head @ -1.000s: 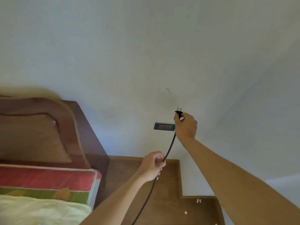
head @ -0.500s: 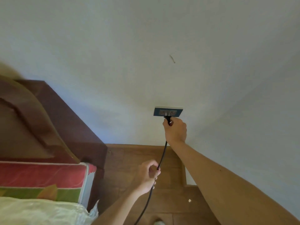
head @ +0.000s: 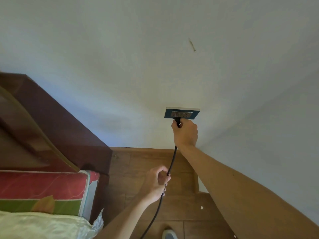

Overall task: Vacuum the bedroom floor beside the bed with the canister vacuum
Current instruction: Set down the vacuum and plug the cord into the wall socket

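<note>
A dark blue wall socket (head: 182,113) sits low on the white wall. My right hand (head: 185,133) grips the black plug (head: 177,121), which is pressed against the socket's left outlet. The black power cord (head: 170,167) runs down from the plug across the wooden floor (head: 141,171). My left hand (head: 158,181) holds the cord loosely lower down. The vacuum itself is out of view.
The dark wooden headboard (head: 57,128) and the red and green mattress (head: 43,190) with pale bedding (head: 39,225) fill the left. Small white scraps (head: 201,207) lie on the floor near the wall corner. A shoe tip (head: 170,234) shows at the bottom edge.
My right hand brought the plug down from above the socket and pushed it against the outlet. My left hand stayed on the cord below. The camera moved closer and tilted down.
</note>
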Motion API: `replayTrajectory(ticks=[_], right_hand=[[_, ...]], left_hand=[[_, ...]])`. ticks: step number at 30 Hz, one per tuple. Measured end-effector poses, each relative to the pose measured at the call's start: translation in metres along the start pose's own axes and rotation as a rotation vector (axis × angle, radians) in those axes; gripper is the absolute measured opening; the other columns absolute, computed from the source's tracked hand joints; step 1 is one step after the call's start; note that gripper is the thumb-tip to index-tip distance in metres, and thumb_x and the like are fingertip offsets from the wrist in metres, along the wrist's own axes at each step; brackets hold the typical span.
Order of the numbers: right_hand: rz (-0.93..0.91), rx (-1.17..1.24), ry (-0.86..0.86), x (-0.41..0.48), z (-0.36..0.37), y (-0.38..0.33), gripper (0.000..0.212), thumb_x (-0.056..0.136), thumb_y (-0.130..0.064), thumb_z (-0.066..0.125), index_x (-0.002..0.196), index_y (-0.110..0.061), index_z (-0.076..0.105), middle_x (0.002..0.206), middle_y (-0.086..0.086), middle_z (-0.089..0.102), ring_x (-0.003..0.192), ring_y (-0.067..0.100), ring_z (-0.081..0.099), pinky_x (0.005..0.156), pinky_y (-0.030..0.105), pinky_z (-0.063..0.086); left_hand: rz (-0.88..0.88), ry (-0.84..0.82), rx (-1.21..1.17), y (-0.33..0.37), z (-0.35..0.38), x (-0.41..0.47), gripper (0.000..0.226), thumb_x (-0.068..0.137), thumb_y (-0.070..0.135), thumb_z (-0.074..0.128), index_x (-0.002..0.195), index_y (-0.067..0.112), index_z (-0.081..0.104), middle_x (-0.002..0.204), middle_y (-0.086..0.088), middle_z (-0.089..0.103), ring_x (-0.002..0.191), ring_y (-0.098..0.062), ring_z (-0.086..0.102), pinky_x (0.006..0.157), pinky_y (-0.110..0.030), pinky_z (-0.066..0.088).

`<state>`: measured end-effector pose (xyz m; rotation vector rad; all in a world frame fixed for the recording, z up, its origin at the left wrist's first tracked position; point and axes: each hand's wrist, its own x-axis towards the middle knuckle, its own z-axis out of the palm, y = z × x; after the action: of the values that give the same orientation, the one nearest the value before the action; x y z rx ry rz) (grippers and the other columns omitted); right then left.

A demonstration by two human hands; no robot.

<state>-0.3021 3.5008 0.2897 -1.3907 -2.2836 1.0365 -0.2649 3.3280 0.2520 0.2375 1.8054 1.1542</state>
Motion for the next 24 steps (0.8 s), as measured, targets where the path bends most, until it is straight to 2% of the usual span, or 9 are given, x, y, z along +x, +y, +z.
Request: replayTrajectory(ticks=[3,8,12,19,24], right_hand=[[-0.011,-0.019,0.021,0.000,0.000,-0.001,0.025,0.098,-0.027,0.059,0.087,-0.007,0.070,0.077,0.006,0.067,0.062,0.017,0.056,0.049,0.019,0.031],[-0.031,0.017,0.008,0.004,0.000,-0.004,0.026,0.098,-0.024,0.059,0.085,-0.004,0.070,0.076,0.008,0.067,0.063,0.019,0.059,0.055,0.026,0.046],[-0.048,0.039,-0.021,0.006,-0.001,-0.006,0.027,0.098,-0.019,0.058,0.080,0.000,0.067,0.073,0.008,0.063,0.059,0.016,0.054,0.051,0.021,0.039],[-0.104,-0.027,-0.039,0.011,-0.006,-0.010,0.030,0.098,-0.015,0.057,0.077,0.005,0.066,0.072,0.007,0.060,0.057,0.013,0.051,0.049,0.022,0.040],[-0.133,-0.028,-0.046,0.019,-0.004,-0.012,0.032,0.098,-0.016,0.058,0.075,0.005,0.064,0.069,0.007,0.058,0.063,0.020,0.055,0.057,0.031,0.045]], left_hand=[[-0.002,-0.012,-0.008,-0.001,-0.001,0.002,0.028,0.095,0.009,0.061,0.071,0.023,0.062,0.064,-0.002,0.057,0.052,-0.018,0.055,0.051,-0.037,0.052],[0.016,-0.028,-0.022,0.001,-0.002,0.004,0.026,0.095,0.010,0.061,0.073,0.023,0.063,0.066,-0.003,0.058,0.054,-0.018,0.055,0.053,-0.040,0.053],[0.041,-0.046,0.004,0.003,-0.005,0.004,0.020,0.096,0.010,0.059,0.078,0.019,0.062,0.068,-0.004,0.057,0.059,-0.020,0.056,0.058,-0.047,0.057],[0.074,-0.054,0.022,0.009,-0.010,0.005,0.016,0.096,0.012,0.060,0.082,0.020,0.062,0.071,-0.003,0.058,0.062,-0.017,0.058,0.061,-0.051,0.058],[0.090,-0.079,0.034,0.014,-0.010,0.011,0.013,0.097,0.013,0.059,0.085,0.019,0.062,0.071,-0.001,0.058,0.063,-0.015,0.059,0.063,-0.048,0.060]])
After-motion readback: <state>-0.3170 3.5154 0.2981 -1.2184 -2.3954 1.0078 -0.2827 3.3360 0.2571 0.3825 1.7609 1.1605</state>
